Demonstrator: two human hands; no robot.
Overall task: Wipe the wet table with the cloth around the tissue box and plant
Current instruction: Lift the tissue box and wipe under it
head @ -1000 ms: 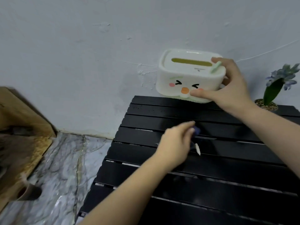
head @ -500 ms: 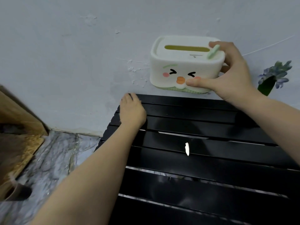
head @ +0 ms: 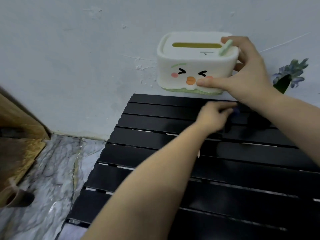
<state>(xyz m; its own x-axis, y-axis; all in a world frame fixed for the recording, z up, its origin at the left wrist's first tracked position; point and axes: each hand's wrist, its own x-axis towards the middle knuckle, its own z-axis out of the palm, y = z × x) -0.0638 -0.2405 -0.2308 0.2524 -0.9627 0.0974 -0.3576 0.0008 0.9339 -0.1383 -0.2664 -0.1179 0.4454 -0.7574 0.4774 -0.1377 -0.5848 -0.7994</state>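
Note:
My right hand [head: 245, 73] grips the white tissue box [head: 187, 66], the one with a cartoon face, by its right end. It holds the box in the air above the back edge of the black slatted table [head: 155, 153]. My left hand [head: 213, 116] is blurred and lies on the rear slats just below the box. It holds a dark blue cloth [head: 236, 111], which mostly blends into the table and shows only at the fingertips. The plant [head: 292, 73], with purple flowers, stands at the far right behind my right forearm; its pot is hidden.
A pale wall runs right behind the table. A small white scrap [head: 198, 154] lies on a middle slat beside my left forearm. Marble-patterned floor [head: 52, 170] is to the left, with a wooden piece [head: 17, 135] and a brown cup [head: 15, 198].
My left hand has swept with the cloth from the table's back left corner to the right, under the lifted box. My right hand keeps holding the box up.

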